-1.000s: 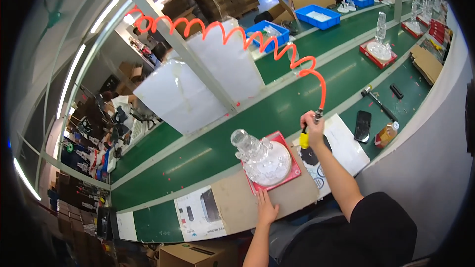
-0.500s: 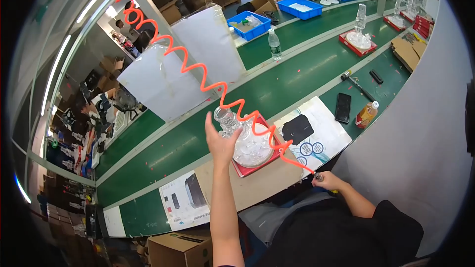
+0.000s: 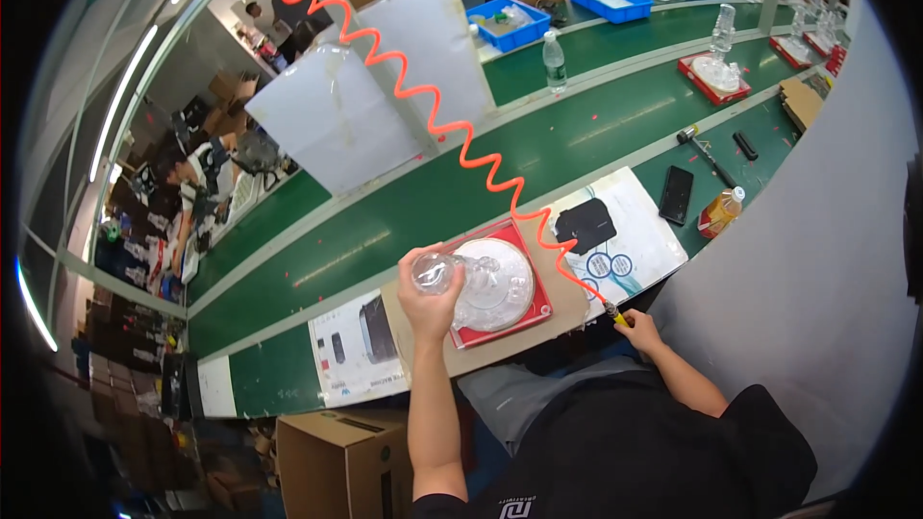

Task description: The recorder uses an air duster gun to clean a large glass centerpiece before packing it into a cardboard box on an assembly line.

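While left hand (image 3: 430,300) grip wraps clear glass piece (image 3: 481,281), rt hand (image 3: 642,330) closed on yellow-tipped tool (image 3: 616,315).

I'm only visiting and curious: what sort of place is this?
Most likely a factory assembly line: a long green conveyor belt, a tool on a coiled orange air hose in the right hand, and clear glass pieces on red trays at several stations.

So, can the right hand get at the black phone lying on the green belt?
Probably yes, with a stretch: the right hand is low at the bench edge holding a yellow tool, and nothing stands between it and the black phone.
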Demonstrator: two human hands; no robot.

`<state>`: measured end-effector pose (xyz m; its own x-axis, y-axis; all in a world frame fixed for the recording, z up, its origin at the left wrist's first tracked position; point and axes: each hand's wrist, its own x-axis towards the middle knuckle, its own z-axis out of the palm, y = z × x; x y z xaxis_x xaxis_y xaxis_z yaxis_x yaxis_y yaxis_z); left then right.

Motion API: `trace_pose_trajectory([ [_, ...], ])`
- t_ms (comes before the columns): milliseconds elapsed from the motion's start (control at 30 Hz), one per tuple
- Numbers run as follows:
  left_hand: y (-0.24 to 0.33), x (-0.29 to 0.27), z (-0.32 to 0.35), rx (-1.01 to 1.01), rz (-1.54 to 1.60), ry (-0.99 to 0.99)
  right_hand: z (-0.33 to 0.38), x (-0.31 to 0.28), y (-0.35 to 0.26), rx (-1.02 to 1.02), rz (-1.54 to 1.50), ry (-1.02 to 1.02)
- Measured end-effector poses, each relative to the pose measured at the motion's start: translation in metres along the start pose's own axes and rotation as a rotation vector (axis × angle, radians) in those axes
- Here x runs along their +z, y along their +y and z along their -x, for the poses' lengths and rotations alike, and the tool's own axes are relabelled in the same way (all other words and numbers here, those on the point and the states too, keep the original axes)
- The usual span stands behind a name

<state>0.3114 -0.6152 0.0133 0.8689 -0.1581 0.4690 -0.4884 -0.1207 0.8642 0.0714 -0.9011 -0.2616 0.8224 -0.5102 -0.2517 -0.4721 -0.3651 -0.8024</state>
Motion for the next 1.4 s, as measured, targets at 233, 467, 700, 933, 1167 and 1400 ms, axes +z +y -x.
trace_pose_trajectory([
  [233, -0.018, -0.073, 0.045, -0.068, -0.058, 0.088, -0.001, 0.002, -0.030, -0.078, 0.275, -0.139],
  [467, -0.037, -0.087, 0.054, 0.015, -0.027, 0.127, -0.016, 0.002, -0.072, -0.071, 0.650, -0.793],
  [700, -0.042, -0.084, 0.062, -0.003, 0.025, 0.172, -0.003, 0.060, -0.148, -0.051, -0.262, -0.965],
  [933, -0.042, -0.079, 0.082, 0.063, -0.013, 0.232, -0.033, 0.143, -0.154, -0.335, -0.167, -0.487],
  [1167, 0.037, -0.148, 0.052, 0.251, -0.008, 0.417, -0.030, 0.155, -0.131, -0.556, 0.008, -0.388],
  [1400, 0.168, -0.288, 0.052, 0.492, 0.261, 0.722, -0.030, 0.146, -0.107, -0.289, -0.325, -0.514],
])
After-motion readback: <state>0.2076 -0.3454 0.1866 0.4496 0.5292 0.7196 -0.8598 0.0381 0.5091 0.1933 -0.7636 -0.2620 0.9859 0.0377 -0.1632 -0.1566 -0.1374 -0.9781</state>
